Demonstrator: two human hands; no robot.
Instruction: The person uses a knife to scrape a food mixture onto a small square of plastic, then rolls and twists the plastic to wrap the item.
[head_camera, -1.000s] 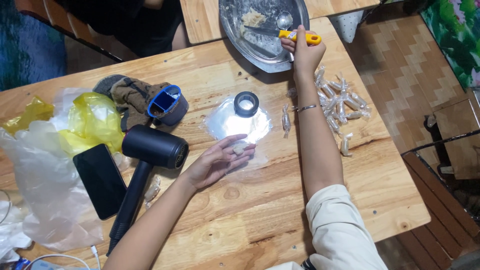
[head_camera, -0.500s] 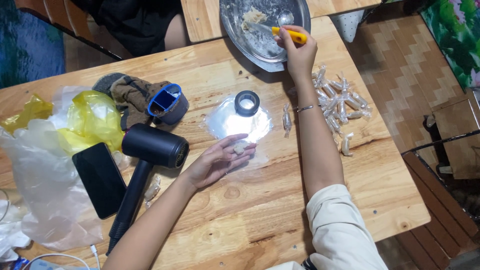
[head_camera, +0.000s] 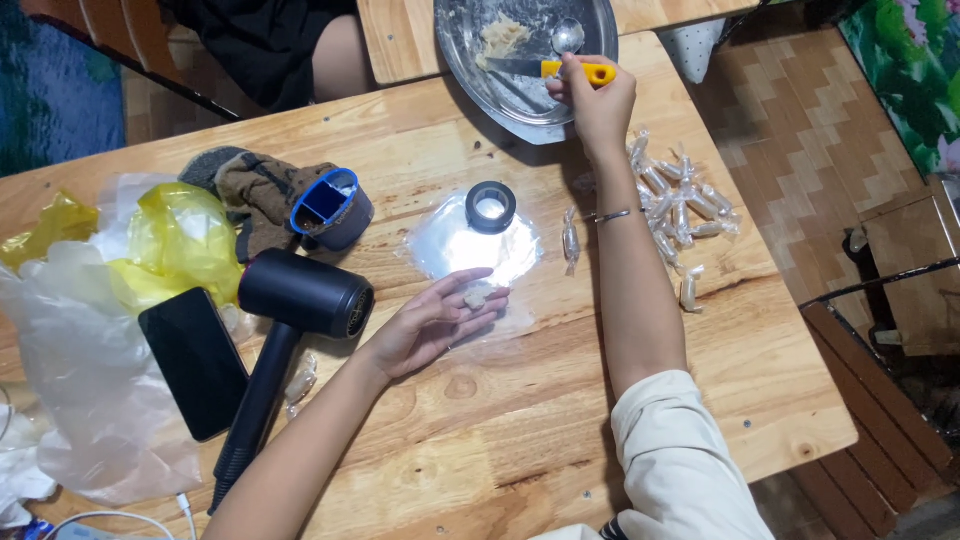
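My right hand (head_camera: 598, 100) reaches to the far edge of the wooden table (head_camera: 520, 420) and grips a yellow-handled knife (head_camera: 545, 69). Its blade lies in a metal tray (head_camera: 470, 55) holding pale dough and a spoon (head_camera: 568, 36). My left hand (head_camera: 440, 320) rests palm up on the table with a small pale lump (head_camera: 476, 296) on its fingers. It lies beside a stack of clear plastic sheets (head_camera: 470, 248) weighted by a black tape roll (head_camera: 491, 206). A pile of plastic-wrapped candies (head_camera: 680, 205) sits right of my right forearm.
A black hair dryer (head_camera: 290, 320) and a dark phone (head_camera: 193, 360) lie at the left, beside yellow and clear plastic bags (head_camera: 120, 300). A blue-rimmed nozzle (head_camera: 330, 208) rests on a brown cloth (head_camera: 255, 185). A person sits behind the table at top left.
My right hand has drawn the knife slightly left and back over the tray. My left hand has stayed palm up with the lump on it.
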